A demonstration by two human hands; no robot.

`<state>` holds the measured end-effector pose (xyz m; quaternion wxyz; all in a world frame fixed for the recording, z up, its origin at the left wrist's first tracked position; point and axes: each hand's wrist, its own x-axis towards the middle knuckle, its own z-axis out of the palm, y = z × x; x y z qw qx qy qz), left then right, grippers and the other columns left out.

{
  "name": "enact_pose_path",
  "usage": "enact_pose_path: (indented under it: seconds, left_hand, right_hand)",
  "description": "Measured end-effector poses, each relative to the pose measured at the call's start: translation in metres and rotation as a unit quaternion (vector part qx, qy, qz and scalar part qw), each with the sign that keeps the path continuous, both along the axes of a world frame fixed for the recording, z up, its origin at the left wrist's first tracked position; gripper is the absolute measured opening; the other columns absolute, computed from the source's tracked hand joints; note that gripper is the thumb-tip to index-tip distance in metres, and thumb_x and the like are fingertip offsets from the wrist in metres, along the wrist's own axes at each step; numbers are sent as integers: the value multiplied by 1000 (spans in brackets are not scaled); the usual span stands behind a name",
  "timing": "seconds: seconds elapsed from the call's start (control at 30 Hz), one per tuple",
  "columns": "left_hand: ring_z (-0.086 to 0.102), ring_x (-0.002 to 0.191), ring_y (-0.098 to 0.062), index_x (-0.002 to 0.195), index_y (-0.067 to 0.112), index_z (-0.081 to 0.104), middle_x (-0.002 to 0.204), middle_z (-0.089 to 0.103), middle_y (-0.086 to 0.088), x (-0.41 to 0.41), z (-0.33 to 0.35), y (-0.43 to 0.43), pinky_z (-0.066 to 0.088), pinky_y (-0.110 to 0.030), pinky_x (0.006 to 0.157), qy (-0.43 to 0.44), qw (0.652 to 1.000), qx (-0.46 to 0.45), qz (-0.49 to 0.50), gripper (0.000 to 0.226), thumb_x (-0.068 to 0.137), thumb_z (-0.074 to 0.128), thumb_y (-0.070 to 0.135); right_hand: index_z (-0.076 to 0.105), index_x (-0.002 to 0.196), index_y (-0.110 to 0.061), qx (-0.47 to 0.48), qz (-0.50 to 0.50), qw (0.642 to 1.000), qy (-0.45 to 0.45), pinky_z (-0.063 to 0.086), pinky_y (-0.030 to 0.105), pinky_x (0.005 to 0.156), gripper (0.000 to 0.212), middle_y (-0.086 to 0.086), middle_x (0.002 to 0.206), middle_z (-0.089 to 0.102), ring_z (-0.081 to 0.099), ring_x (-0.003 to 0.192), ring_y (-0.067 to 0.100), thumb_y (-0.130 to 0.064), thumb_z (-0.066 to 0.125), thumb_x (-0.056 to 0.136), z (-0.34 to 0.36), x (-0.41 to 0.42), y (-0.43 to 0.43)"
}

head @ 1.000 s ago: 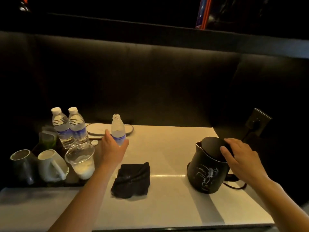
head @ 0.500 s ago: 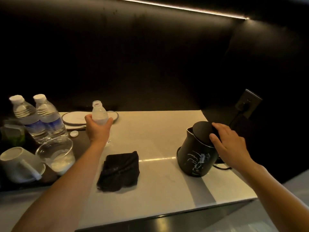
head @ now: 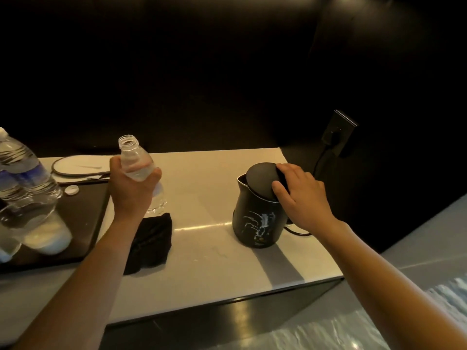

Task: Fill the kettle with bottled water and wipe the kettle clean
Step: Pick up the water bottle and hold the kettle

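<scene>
Pale countertop [head: 202,261] bears a white-smeared black kettle [head: 257,221]; right hand [head: 300,195] fingers spread on its lid [head: 262,179], left hand [head: 131,190] wrapped around an uncapped bottle [head: 136,162].

There is one view only, from a wide-angle camera on the person's head, looking forward and steeply down over a pale bench [head: 202,261] set against a dark wall. It sits close: both forearms enter from the bottom edge and reach up to mid-frame, the left hand [head: 131,190] left of centre and the right hand [head: 303,195] right of centre. The bench's near edge crosses the lower part, and its left end is cut off by the frame.
</scene>
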<state>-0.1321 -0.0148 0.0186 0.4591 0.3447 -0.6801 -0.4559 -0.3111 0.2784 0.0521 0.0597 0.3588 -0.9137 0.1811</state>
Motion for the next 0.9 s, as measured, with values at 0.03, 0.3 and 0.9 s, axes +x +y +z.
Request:
enact_pose_path:
  seconds: [0.03, 0.3, 0.9]
  left_hand:
    - [59, 101, -10, 133, 16, 48, 123, 59, -2, 0, 3, 13, 45, -19, 82, 2, 1000, 7, -13, 65, 78, 82, 20]
    - [63, 90, -6, 119, 21, 54, 101, 62, 11, -12, -10, 109, 48, -19, 77, -4, 994, 58, -90, 52, 77, 81, 8]
    - [64, 83, 4, 115, 19, 53, 96, 63, 5, -30, -49, 163, 52, -9, 65, -43, 998, 16, -39, 57, 71, 87, 6]
  right_hand:
    - [40, 152, -26, -1, 7, 1000, 0, 37, 49, 104, 60, -1, 153, 48, 50, 131, 24, -55, 29, 101, -1, -2, 1]
    - [39, 153, -26, -10, 49, 999, -3, 34, 48, 109, 61, -3, 156, 46, 48, 134, 22, -55, 28, 100, -3, -14, 4]
    - [60, 93, -2, -330, 31, 877, -347, 46, 46, 94, 51, 18, 94, 65, 60, 96, 31, -40, 31, 107, -40, -53, 34]
